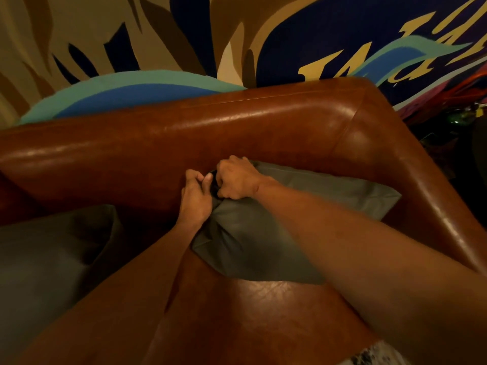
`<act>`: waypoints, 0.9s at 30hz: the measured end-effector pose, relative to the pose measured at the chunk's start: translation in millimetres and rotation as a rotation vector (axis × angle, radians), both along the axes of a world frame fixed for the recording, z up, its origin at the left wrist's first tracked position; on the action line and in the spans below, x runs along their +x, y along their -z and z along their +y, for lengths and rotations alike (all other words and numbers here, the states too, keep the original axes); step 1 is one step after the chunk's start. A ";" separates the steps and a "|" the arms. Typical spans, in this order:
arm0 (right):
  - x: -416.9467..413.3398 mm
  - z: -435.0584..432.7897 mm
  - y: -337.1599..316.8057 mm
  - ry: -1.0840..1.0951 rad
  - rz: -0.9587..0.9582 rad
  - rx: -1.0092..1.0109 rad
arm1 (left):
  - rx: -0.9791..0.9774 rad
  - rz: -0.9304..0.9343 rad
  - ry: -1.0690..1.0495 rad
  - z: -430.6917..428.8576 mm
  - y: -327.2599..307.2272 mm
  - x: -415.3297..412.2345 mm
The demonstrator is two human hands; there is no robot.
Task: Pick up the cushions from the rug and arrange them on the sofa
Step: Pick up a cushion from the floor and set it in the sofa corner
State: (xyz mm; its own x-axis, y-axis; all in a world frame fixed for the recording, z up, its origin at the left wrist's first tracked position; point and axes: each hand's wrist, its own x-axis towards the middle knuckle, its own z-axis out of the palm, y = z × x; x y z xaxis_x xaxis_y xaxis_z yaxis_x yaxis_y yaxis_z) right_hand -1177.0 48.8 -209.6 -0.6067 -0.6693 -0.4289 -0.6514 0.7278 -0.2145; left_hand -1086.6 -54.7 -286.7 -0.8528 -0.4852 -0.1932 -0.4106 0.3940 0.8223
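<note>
1. Brown leather sofa [263, 122], seen from above; painted mural wall [158, 35] behind the backrest.
2. Grey cushion [263, 241] already on the seat, in the corner at the right armrest, upper edge leaning against the backrest.
3. Second grey cushion [47, 259] on the seat at far left, apart from the first; untouched at this moment.
4. Step in hand, by judgement: dressing the top-left corner of the right-hand cushion, pulling the fabric square.
5. Right hand [237, 180]: fingers curled shut, bunching the corner fabric from above, knuckles toward the backrest.
6. Left hand [196, 198]: fingers closed and pressed together, thumb up, pinching the same corner just beside the right hand. Exact cloth under the fingertips hidden.
7. Both forearms reaching forward and converging on that corner; right arm crossing over the cushion face.
8. To do well: tug the corner out and up, not sideways, to avoid dragging the whole cushion along the slick leather.
9. Then release, smooth the creases fanning from the grip, seat the top edge flat against the backrest.
10. Rug not in view; further cushions cannot be confirmed.
</note>
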 end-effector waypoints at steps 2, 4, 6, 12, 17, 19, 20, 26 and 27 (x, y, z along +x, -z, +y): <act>-9.5 -4.0 -16.1 -0.040 0.002 -0.028 | -0.005 -0.014 0.030 -0.6 -5.9 -0.4; -20.0 -12.5 -36.1 -0.149 0.041 -0.027 | 0.011 -0.045 0.039 -0.7 -13.1 -2.0; -29.3 -23.2 -56.7 -0.267 0.069 -0.007 | -0.022 -0.045 0.037 -3.4 -20.9 -5.3; -43.9 -31.6 -85.4 -0.349 0.040 0.009 | 0.139 0.232 0.070 -16.7 -45.1 -12.4; -37.2 27.1 -70.5 -0.032 0.025 -0.236 | 0.013 0.304 0.148 -15.3 -54.6 -20.1; -25.5 73.4 -54.5 0.125 0.066 -0.331 | -0.083 0.314 0.221 -19.3 -56.8 -22.4; -17.0 99.5 -44.4 0.193 0.101 -0.337 | -0.120 0.308 0.261 -21.9 -58.3 -23.1; 30.3 236.4 4.6 0.421 0.382 -0.181 | -0.242 0.306 0.366 -31.8 -65.3 -31.8; 32.4 249.4 9.7 0.463 0.428 -0.181 | -0.217 0.310 0.332 -32.4 -64.5 -30.9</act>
